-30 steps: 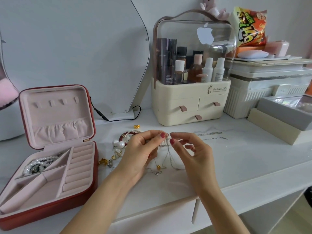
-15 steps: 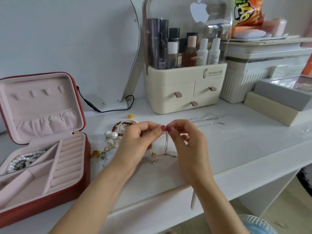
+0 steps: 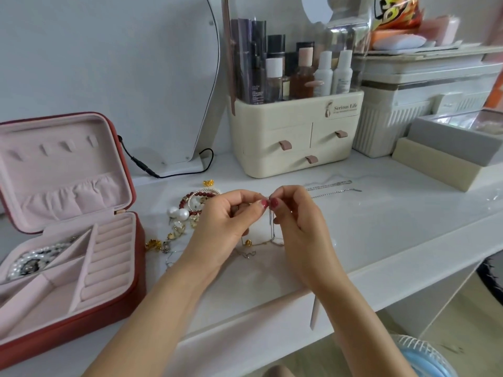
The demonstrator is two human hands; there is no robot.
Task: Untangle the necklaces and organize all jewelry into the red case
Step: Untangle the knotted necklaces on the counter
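Left hand (image 3: 228,227) and right hand (image 3: 296,224) each pinch the thin silver chain (image 3: 272,227) at one spot, its loops hanging to the table (image 3: 394,227); pulling apart could tighten the knot. The red case (image 3: 119,289) lies open left, pearls inside

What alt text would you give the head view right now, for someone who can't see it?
Both hands, left hand and right hand, pinch a thin silver chain together above a white table. An open red case sits at left holding pearls, with loose jewelry beside it.
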